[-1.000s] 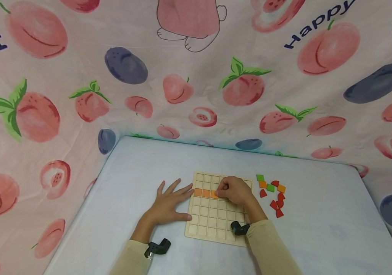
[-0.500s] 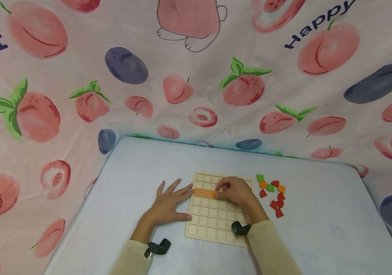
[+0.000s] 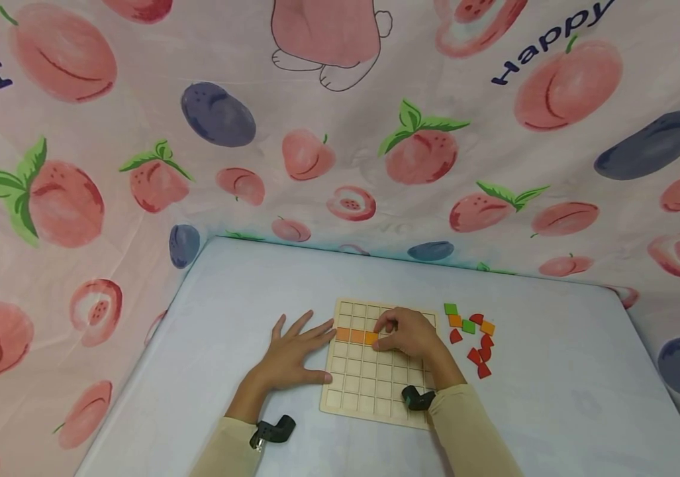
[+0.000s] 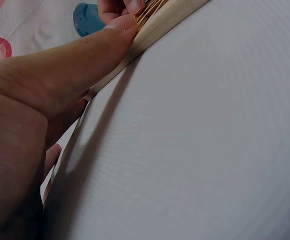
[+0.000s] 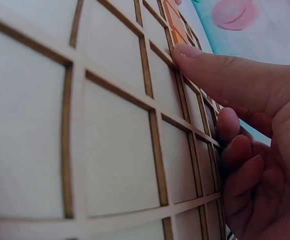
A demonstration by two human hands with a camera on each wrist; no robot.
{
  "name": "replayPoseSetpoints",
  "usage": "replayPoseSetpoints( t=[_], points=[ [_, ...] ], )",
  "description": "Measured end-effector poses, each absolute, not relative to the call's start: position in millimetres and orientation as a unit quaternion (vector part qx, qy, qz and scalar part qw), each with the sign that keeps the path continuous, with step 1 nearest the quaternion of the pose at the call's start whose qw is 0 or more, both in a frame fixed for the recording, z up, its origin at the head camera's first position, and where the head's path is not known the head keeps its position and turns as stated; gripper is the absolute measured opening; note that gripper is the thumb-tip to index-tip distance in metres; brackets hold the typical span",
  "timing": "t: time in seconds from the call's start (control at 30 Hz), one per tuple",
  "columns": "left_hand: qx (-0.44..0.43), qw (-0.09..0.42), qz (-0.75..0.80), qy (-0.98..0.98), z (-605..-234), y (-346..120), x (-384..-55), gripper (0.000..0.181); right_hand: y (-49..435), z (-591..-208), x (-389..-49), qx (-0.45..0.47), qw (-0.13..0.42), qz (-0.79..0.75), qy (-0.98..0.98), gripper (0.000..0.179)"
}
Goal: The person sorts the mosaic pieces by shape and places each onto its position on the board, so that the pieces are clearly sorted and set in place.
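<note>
A pale wooden grid board (image 3: 369,384) lies on the table. Two light-orange tiles fill cells at the left of its second row, with a brighter orange square tile (image 3: 370,338) beside them. My right hand (image 3: 408,332) is at this tile, thumb and index finger at its right side, other fingers curled. In the right wrist view the thumb (image 5: 234,75) meets the orange piece's edge. My left hand (image 3: 289,354) is spread, fingertips and thumb touching the board's left edge. Its thumb (image 4: 75,65) rests against the rim in the left wrist view.
Right of the board lie several loose pieces: green squares (image 3: 469,326), orange squares (image 3: 487,328) and red curved-edged pieces (image 3: 483,370). White cloth covers the table (image 3: 566,384). A fruit-printed curtain (image 3: 328,225) stands behind and at the left.
The right thumb and index finger have parted a little, and more of the bright orange tile shows. The left hand and board have stayed put.
</note>
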State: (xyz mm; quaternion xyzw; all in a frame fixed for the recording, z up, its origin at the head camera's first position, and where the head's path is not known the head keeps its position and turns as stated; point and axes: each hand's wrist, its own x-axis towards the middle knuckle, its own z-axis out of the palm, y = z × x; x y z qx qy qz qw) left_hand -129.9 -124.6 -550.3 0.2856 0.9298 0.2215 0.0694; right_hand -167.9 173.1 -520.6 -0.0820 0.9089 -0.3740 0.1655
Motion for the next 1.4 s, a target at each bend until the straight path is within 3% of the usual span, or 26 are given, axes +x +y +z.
replayPoseSetpoints(
  t=[1.07, 1.4],
  points=[
    [0.283, 0.071, 0.220, 0.931, -555.2, -126.1, -129.8, 0.093, 188.1, -525.0, -158.7, -0.107, 0.142, -0.410, 0.895, 0.026],
    [0.287, 0.067, 0.221, 0.930, -556.0, -126.1, -131.3, 0.093, 242.3, -510.7, -149.1, -0.019, 0.067, -0.412, 0.909, 0.023]
  ],
)
